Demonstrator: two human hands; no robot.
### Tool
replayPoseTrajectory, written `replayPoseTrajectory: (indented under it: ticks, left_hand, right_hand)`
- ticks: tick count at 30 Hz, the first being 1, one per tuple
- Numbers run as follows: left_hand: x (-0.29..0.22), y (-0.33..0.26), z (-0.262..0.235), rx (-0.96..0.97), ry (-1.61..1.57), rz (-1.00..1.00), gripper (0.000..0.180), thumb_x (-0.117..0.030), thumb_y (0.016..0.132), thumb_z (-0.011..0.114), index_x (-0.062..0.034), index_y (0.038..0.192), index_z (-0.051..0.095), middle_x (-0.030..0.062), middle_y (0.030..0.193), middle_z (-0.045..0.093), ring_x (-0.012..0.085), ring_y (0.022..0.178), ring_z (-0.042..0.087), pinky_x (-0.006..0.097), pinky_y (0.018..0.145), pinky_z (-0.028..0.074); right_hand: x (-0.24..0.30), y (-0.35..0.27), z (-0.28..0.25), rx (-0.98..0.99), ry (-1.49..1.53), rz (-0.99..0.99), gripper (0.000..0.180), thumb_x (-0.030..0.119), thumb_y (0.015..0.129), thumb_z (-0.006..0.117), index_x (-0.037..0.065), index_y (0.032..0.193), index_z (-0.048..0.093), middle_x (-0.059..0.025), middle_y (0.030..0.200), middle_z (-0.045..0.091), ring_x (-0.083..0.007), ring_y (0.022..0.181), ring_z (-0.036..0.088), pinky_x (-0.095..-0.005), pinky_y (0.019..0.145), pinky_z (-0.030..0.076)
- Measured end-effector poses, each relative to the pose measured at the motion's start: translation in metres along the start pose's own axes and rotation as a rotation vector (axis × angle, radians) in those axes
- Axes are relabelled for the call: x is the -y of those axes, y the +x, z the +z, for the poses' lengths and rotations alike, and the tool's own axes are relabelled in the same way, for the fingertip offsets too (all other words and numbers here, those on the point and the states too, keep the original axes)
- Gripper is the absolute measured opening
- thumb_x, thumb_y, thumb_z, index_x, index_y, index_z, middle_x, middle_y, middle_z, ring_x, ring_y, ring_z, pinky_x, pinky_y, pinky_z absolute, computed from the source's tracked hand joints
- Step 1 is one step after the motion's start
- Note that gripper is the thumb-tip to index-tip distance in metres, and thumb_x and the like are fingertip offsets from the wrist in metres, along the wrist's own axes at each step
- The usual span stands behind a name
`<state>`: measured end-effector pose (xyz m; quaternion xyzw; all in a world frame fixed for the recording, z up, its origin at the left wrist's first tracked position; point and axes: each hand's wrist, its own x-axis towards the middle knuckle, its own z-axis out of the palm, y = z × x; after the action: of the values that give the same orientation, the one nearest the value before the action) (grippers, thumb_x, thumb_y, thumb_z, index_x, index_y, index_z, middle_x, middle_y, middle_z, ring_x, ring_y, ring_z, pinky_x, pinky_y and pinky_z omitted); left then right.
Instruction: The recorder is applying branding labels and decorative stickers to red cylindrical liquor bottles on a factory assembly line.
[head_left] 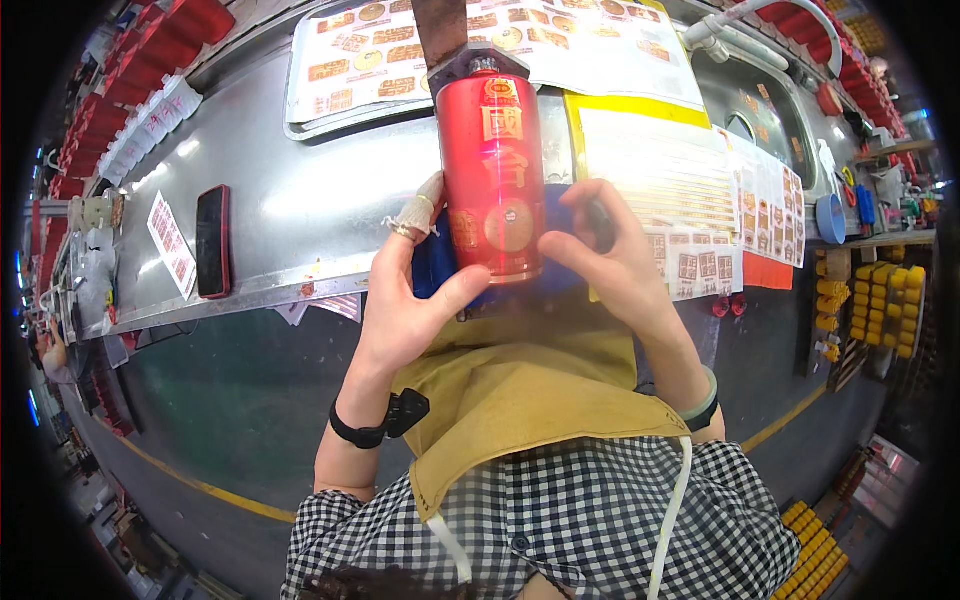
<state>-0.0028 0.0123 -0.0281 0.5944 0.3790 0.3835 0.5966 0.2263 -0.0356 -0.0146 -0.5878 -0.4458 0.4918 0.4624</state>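
A red bottle with gold lettering and a round gold emblem lies in front of me, its capped neck pointing away. My left hand is closed along the bottle's left side, its thumb at the lower edge; white wrapping covers a finger. On the right, my right hand has its thumb tip at the bottle's lower edge and its fingers apart and bent. A dark covering or object shows by those fingers; I cannot tell which. Behind the bottle's neck is a dark angular holder; blue material partly shows beneath the bottle.
Sticker sheets cover a tray at the back of the metal table. More label sheets lie right, near a sink. A phone rests left. Red boxes stand far left; yellow pieces fill a rack right.
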Motion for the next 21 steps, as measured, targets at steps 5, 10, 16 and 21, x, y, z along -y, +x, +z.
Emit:
replayPoseTrajectory:
  ticks: [5,10,16,21]
  left_hand:
    - [-0.006,0.008,0.013,-0.053,0.11,-0.044,0.085,-0.014,0.086,0.081,0.0097,0.153,0.036,0.0201,0.15,0.051,0.0256,0.142,0.047,0.041,0.12,0.033]
    - [-0.004,0.01,0.004,0.003,-0.081,-0.113,0.083,-0.012,0.088,0.08,0.0097,0.154,0.035,0.0179,0.151,0.05,0.0241,0.142,0.045,0.04,0.121,0.031]
    - [-0.004,0.01,-0.004,0.048,-0.143,-0.169,0.084,-0.014,0.088,0.081,0.0076,0.155,0.035,0.0164,0.155,0.046,0.0242,0.145,0.041,0.041,0.123,0.027]
    - [0.003,0.008,-0.004,0.053,-0.078,-0.123,0.082,-0.013,0.089,0.08,0.0069,0.155,0.035,0.0161,0.156,0.045,0.0243,0.145,0.04,0.042,0.123,0.028]
  right_hand:
    - [-0.009,0.006,0.004,0.026,0.048,0.041,0.045,0.025,0.085,0.088,0.006,0.111,0.056,0.0043,0.09,0.049,-0.0046,0.076,0.044,-0.0211,0.067,0.041]
    - [-0.013,0.012,0.0,0.121,0.064,0.012,0.04,0.022,0.086,0.086,0.005,0.11,0.058,0.0007,0.094,0.055,-0.0068,0.081,0.048,-0.0236,0.073,0.046]
    - [-0.003,0.012,-0.008,0.157,0.173,0.081,0.03,0.015,0.09,0.081,0.005,0.11,0.061,0.0001,0.095,0.059,-0.0072,0.085,0.053,-0.0234,0.078,0.047]
    - [-0.002,0.008,-0.005,0.161,0.12,0.094,0.023,0.011,0.093,0.077,0.005,0.109,0.062,0.0001,0.093,0.06,-0.0072,0.088,0.054,-0.0239,0.079,0.048]
